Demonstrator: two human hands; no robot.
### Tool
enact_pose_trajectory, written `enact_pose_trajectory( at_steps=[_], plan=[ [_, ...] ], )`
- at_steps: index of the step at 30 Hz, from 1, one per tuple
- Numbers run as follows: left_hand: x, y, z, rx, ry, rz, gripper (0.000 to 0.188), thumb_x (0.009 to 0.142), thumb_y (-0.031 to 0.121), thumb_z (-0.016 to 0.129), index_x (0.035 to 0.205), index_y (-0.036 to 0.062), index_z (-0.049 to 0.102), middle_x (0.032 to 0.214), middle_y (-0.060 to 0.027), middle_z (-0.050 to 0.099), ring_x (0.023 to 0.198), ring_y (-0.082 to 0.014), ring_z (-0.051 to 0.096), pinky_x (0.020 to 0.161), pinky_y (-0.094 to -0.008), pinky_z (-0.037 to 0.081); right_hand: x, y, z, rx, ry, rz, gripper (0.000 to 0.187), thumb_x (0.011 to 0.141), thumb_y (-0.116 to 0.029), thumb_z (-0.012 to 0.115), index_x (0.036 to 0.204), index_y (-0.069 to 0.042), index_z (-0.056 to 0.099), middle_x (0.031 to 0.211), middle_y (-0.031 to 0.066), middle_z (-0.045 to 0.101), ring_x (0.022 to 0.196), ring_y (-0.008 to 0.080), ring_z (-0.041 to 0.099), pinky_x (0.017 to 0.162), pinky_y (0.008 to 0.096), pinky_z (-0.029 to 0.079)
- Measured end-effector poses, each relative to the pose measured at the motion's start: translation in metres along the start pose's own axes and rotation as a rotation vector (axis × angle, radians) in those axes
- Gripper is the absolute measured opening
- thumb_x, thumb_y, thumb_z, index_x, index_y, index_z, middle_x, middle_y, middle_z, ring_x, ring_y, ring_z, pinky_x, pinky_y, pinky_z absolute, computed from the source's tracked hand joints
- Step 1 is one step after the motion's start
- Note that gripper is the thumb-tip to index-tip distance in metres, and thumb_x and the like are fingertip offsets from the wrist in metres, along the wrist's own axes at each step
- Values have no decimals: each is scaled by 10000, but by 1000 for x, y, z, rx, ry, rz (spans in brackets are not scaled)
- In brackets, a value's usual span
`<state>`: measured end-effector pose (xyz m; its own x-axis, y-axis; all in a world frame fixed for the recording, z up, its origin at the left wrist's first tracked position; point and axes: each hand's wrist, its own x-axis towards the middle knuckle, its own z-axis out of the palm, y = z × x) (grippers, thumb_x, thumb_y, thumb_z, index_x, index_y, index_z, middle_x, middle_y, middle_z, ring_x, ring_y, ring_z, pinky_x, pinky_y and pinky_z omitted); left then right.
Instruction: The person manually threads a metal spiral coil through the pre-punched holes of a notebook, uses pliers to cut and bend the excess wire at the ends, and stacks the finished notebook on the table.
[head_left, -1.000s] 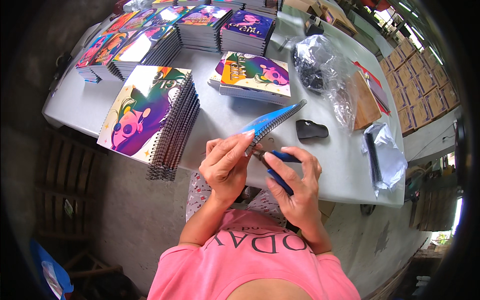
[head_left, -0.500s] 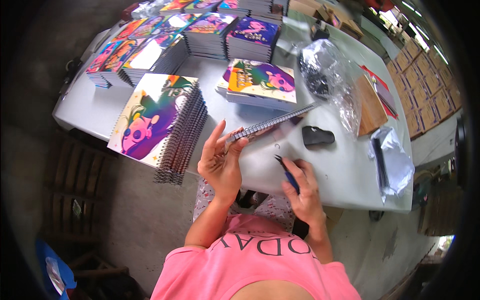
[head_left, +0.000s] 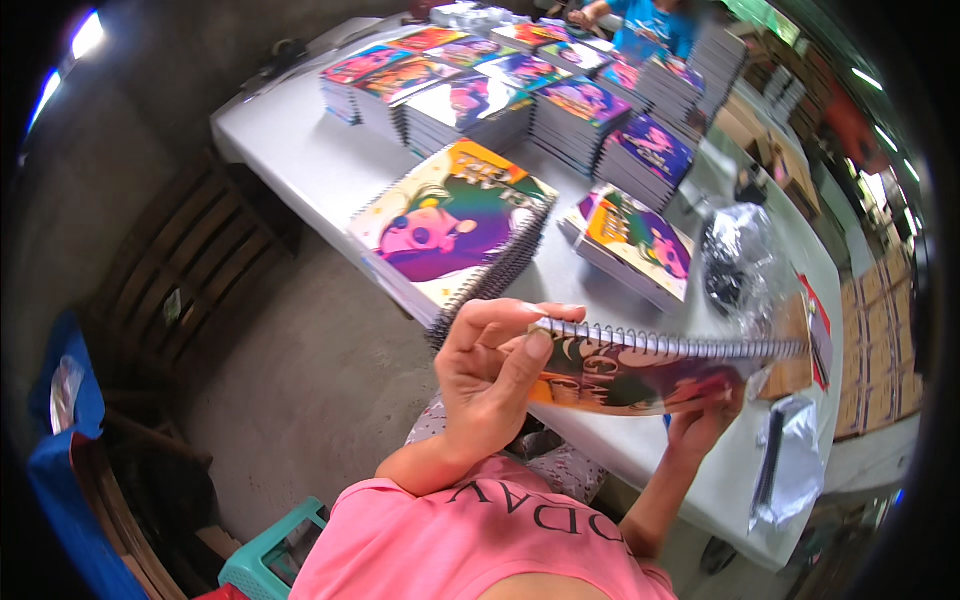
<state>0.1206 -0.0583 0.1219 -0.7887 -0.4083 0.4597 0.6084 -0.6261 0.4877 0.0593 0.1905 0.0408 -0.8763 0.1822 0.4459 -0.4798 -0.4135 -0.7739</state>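
My left hand (head_left: 490, 375) pinches one end of a spiral notebook (head_left: 620, 375) between thumb and fingers. The notebook is held in the air, its metal coil on top and its colorful cartoon cover tilted toward me. Behind its right end is my right hand (head_left: 705, 425), fingers mostly hidden by the notebook. A bit of blue, like the handle of the pliers seen earlier, shows beside that hand. Left of my hands stands a stack of notebooks (head_left: 440, 235) with the same cover. Beyond the held notebook lies a shorter stack (head_left: 630, 245).
Several more notebook stacks (head_left: 470, 105) fill the far part of the white table (head_left: 285, 160). A clear plastic bag (head_left: 745, 255) and a silvery wrapper (head_left: 787, 470) are at the right. Another person in a blue top (head_left: 655, 30) is at the far side. A green stool (head_left: 265, 550) stands lower left.
The notebook has been raised and turned so its cover faces me. My right hand has moved from the tabletop to behind its right end. The view has swung left.
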Motion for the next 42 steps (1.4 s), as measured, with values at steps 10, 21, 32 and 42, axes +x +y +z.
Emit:
enact_pose_trajectory(
  at_steps=[10, 21, 32, 42],
  plan=[
    [78, 77, -79, 888, 339, 492, 282, 843, 46, 644, 1107, 0, 557, 1059, -141, 632, 1026, -203, 597, 918, -325, 439, 123, 42, 228, 31, -407, 270, 369, 802, -63, 698, 1136, 31, 575, 963, 111, 658, 843, 125, 631, 749, 241, 503],
    [89, 19, -157, 880, 483, 335, 416, 975, 373, 416, 1135, 2, 513, 1106, -96, 528, 982, -131, 501, 876, -271, 397, 132, 137, 221, -825, -612, -158, 433, 854, -422, 604, 1023, -28, 667, 907, 121, 694, 842, 239, 668, 740, 323, 495],
    [74, 35, -130, 1041, 594, 594, 418, 987, 361, 357, 1229, 27, 427, 1278, -142, 455, 1179, -206, 449, 1062, -365, 244, 145, 133, 143, -838, -117, -218, 401, 854, -330, 621, 1128, -39, 593, 1110, 190, 591, 1091, 333, 533, 952, 396, 388],
    [7, -28, -17, 832, -467, 488, 192, 809, 184, 652, 906, 28, 595, 981, -139, 514, 838, -274, 607, 878, -424, 463, 170, 113, -79, -1081, 133, 629, 429, 644, -369, 824, 849, -16, 693, 687, 42, 648, 623, 99, 590, 518, 263, 459]
  ],
)
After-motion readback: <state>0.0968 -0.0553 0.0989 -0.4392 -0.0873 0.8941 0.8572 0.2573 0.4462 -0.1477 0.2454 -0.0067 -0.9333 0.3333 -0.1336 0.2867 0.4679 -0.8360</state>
